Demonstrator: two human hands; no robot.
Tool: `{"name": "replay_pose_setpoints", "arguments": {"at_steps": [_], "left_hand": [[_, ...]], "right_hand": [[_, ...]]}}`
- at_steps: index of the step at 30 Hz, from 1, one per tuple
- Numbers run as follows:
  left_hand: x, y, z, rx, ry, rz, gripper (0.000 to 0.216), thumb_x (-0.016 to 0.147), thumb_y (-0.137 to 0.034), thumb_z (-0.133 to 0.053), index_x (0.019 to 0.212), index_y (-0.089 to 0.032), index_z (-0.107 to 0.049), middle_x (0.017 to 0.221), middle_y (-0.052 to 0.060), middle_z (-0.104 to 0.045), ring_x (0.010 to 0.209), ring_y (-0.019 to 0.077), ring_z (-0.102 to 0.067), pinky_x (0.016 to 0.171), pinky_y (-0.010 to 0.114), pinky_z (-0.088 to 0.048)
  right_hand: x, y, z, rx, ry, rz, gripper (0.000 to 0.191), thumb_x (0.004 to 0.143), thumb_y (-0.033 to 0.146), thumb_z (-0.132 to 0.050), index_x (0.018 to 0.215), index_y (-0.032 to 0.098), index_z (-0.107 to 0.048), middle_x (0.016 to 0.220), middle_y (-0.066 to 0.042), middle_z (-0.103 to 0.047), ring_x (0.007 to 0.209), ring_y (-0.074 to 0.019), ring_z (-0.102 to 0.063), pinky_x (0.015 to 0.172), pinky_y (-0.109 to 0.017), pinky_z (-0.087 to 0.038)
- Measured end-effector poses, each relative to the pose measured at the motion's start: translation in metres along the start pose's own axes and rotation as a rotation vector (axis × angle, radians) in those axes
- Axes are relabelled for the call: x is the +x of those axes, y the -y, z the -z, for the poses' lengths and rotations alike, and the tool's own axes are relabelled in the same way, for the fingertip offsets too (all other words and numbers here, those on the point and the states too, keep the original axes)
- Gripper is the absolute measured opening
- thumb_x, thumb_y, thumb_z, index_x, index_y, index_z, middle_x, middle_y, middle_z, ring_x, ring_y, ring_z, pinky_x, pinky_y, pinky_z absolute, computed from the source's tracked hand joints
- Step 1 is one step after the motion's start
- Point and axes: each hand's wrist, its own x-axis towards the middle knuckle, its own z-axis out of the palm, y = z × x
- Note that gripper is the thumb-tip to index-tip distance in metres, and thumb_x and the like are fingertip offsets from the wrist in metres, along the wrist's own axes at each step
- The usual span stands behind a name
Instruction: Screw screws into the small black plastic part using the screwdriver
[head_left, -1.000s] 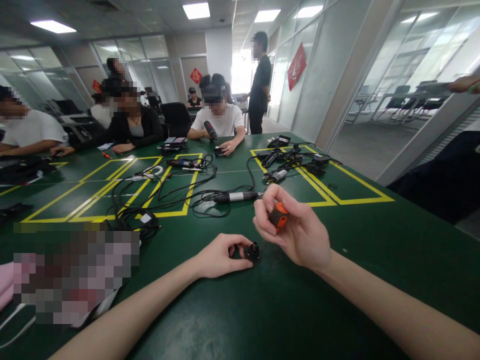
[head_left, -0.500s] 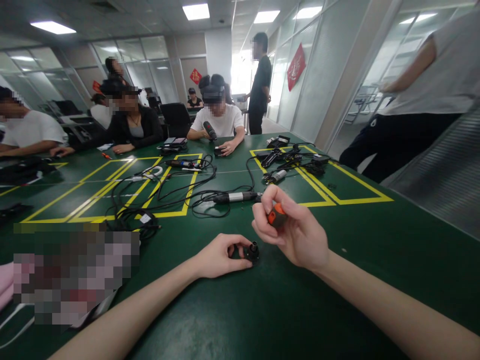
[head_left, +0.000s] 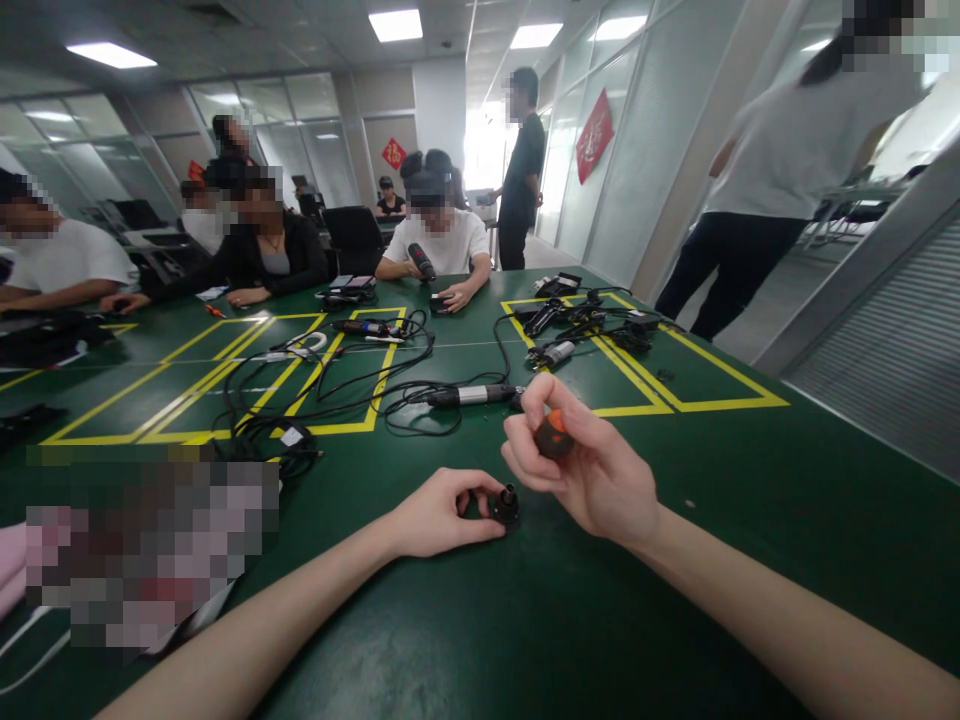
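Observation:
My left hand (head_left: 437, 512) rests on the green table (head_left: 570, 610) with its fingers closed round a small black round part (head_left: 505, 505) that has a short stub pointing up. Just above and to the right of it, my right hand (head_left: 592, 465) is closed round a screwdriver with an orange and black handle (head_left: 555, 434). The screwdriver's tip is hidden behind my fingers, pointing down toward the black part.
Black cables and cylindrical tools (head_left: 472, 394) lie across the yellow-taped squares beyond my hands. More black devices (head_left: 581, 318) sit at the far right square. Several people sit along the far and left edges; one person (head_left: 757, 190) walks past at right.
My right hand has turned the screwdriver handle a little in its fingers and sunk slightly. My left hand has stayed on the black part. A person has walked further into view at right.

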Motion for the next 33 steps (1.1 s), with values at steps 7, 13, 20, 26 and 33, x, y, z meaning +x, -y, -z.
{"name": "replay_pose_setpoints", "arguments": {"at_steps": [7, 13, 20, 26, 33], "left_hand": [[-0.0005, 0.0008, 0.0002, 0.003, -0.010, 0.012, 0.037, 0.078, -0.032, -0.079, 0.109, -0.014, -0.075, 0.077, -0.003, -0.061, 0.062, 0.0088, -0.045, 0.059, 0.022, -0.035], [-0.0001, 0.0002, 0.0000, 0.005, -0.010, 0.015, 0.034, 0.078, -0.032, -0.079, 0.108, -0.014, -0.075, 0.078, -0.003, -0.062, 0.064, 0.0090, -0.047, 0.061, 0.022, -0.036], [-0.0006, -0.0009, 0.0000, 0.022, -0.014, 0.016, 0.035, 0.079, -0.033, -0.078, 0.110, -0.016, -0.075, 0.077, -0.003, -0.062, 0.064, 0.0090, -0.045, 0.061, 0.022, -0.035], [-0.0008, -0.0021, 0.0005, 0.008, -0.009, 0.024, 0.040, 0.078, -0.032, -0.079, 0.114, -0.015, -0.075, 0.077, -0.003, -0.062, 0.062, 0.0084, -0.044, 0.059, 0.021, -0.034], [-0.0011, -0.0005, 0.0001, 0.017, -0.007, 0.019, 0.034, 0.079, -0.033, -0.078, 0.109, -0.015, -0.075, 0.077, -0.003, -0.062, 0.063, 0.0091, -0.046, 0.060, 0.022, -0.036]], "right_hand": [[0.0061, 0.0037, 0.0044, -0.042, -0.023, 0.032, 0.034, 0.100, 0.040, -0.052, 0.074, 0.018, -0.055, 0.058, 0.004, -0.045, 0.047, -0.0093, -0.035, 0.046, -0.024, -0.027], [0.0016, 0.0038, 0.0026, 0.023, 0.025, 0.003, 0.031, 0.096, 0.046, -0.053, 0.078, 0.021, -0.051, 0.052, 0.008, -0.034, 0.044, -0.0085, -0.020, 0.042, -0.022, -0.016], [0.0024, 0.0021, 0.0003, -0.049, -0.048, 0.031, 0.021, 0.094, 0.039, -0.058, 0.085, 0.023, -0.047, 0.059, 0.008, -0.046, 0.043, -0.0076, -0.029, 0.043, -0.021, -0.021], [0.0048, 0.0022, 0.0011, -0.042, -0.033, 0.044, 0.031, 0.097, 0.039, -0.053, 0.073, 0.019, -0.054, 0.060, 0.004, -0.045, 0.046, -0.0089, -0.034, 0.044, -0.023, -0.025], [0.0013, 0.0011, 0.0013, 0.031, -0.009, 0.012, 0.030, 0.095, 0.047, -0.053, 0.081, 0.021, -0.052, 0.055, 0.008, -0.034, 0.046, -0.0083, -0.019, 0.042, -0.021, -0.016]]}}
